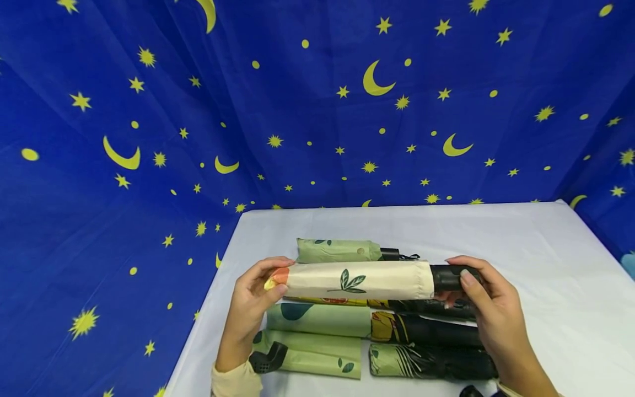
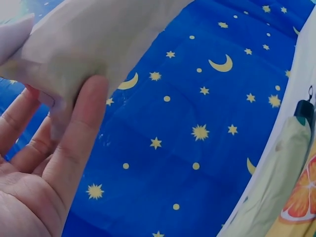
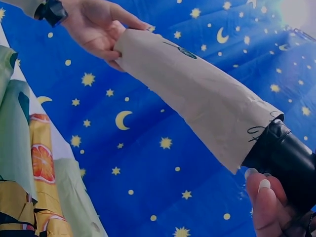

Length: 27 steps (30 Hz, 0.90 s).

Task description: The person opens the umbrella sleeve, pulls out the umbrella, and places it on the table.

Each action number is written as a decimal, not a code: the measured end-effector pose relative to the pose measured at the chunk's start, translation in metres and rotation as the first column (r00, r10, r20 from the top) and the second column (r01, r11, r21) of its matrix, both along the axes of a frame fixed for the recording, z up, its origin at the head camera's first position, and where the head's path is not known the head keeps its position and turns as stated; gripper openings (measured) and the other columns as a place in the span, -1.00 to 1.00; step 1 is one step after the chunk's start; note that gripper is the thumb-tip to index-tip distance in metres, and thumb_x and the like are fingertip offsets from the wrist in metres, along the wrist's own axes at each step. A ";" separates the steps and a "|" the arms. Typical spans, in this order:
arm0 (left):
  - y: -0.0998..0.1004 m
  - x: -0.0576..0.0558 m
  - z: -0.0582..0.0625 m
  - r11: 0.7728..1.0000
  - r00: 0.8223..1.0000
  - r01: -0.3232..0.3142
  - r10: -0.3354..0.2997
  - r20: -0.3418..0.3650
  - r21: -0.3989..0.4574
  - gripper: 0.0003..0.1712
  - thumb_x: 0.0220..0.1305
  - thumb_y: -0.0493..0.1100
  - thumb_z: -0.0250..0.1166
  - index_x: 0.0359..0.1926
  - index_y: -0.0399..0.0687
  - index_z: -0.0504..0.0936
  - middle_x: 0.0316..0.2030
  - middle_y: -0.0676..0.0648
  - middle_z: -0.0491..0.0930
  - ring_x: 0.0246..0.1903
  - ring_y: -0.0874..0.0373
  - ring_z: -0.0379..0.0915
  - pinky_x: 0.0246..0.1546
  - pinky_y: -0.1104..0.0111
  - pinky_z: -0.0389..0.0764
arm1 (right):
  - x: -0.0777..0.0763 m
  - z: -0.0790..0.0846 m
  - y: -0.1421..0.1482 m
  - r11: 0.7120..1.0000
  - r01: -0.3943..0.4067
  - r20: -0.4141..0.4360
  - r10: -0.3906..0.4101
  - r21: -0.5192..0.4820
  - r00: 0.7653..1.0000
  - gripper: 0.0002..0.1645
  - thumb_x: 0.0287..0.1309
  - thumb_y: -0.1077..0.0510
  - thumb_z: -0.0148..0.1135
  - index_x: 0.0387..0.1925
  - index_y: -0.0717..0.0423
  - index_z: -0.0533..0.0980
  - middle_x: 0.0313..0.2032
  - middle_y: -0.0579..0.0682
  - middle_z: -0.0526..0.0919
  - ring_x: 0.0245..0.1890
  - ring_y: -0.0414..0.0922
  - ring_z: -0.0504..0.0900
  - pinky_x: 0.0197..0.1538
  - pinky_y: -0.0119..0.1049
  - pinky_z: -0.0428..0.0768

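Observation:
A folded umbrella (image 1: pixel 444 278) lies level above the table, its black end sticking out of a cream cloth sleeve (image 1: pixel 387 278) with a green leaf print. At the sleeve's far-left tip, which shows orange and yellow, my left hand (image 1: pixel 250 298) pinches the cloth between thumb and fingers. My right hand (image 1: pixel 498 303) grips the umbrella's black end, with the thumb on the near side. In the right wrist view, the sleeve's open mouth and its drawstring sit round the black umbrella. How much of the umbrella is inside the sleeve is hidden.
Behind the hands lies a green sleeved umbrella (image 1: pixel 337 251) with a black handle. Nearer are flat green sleeves (image 1: pixel 327 322), dark folded umbrellas (image 1: pixel 431 361) and a yellow sleeve (image 3: pixel 43 163) with orange-slice prints. A blue star-patterned cloth (image 1: pixel 322 110) hangs around the white table (image 1: pixel 555 264).

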<state>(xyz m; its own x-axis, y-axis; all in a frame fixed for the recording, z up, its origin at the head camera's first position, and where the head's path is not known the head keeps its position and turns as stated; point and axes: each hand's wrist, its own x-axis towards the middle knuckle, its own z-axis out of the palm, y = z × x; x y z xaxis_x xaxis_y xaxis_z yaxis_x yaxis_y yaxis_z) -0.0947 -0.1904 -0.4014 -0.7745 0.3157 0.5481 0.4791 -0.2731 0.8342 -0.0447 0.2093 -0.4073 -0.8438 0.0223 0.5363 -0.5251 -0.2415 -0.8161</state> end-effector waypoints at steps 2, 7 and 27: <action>-0.001 0.001 0.001 1.000 1.000 -0.011 0.011 -0.002 0.000 -0.61 0.36 -0.53 0.18 0.19 -0.57 0.45 0.18 -0.30 0.53 0.07 0.00 0.55 -0.03 0.32 0.65 | 0.000 0.000 0.001 1.000 0.004 -0.001 -0.004 -0.003 1.000 -0.64 0.47 0.54 -0.24 0.17 0.66 0.34 -0.24 0.22 0.66 -0.40 -0.01 0.71 -0.40 -0.26 0.67; -0.006 0.003 0.002 0.999 0.999 -0.050 0.049 0.021 0.015 -0.60 0.34 -0.54 0.19 0.19 -0.57 0.46 0.14 -0.27 0.56 0.06 0.04 0.54 -0.05 0.36 0.64 | 0.000 0.001 0.003 1.000 0.011 -0.019 -0.011 -0.015 1.000 -0.65 0.47 0.55 -0.24 0.16 0.69 0.33 -0.27 0.23 0.66 -0.43 0.00 0.71 -0.40 -0.25 0.68; -0.017 0.006 0.002 0.996 0.996 -0.081 0.082 -0.025 0.034 -0.55 0.32 -0.61 0.14 0.22 -0.67 0.37 0.17 -0.34 0.53 0.18 -0.03 0.51 0.05 0.34 0.61 | 0.002 0.003 0.013 0.997 0.013 -0.020 -0.014 -0.070 1.000 -0.64 0.48 0.54 -0.27 0.16 0.71 0.31 -0.29 0.25 0.67 -0.42 0.00 0.73 -0.37 -0.27 0.69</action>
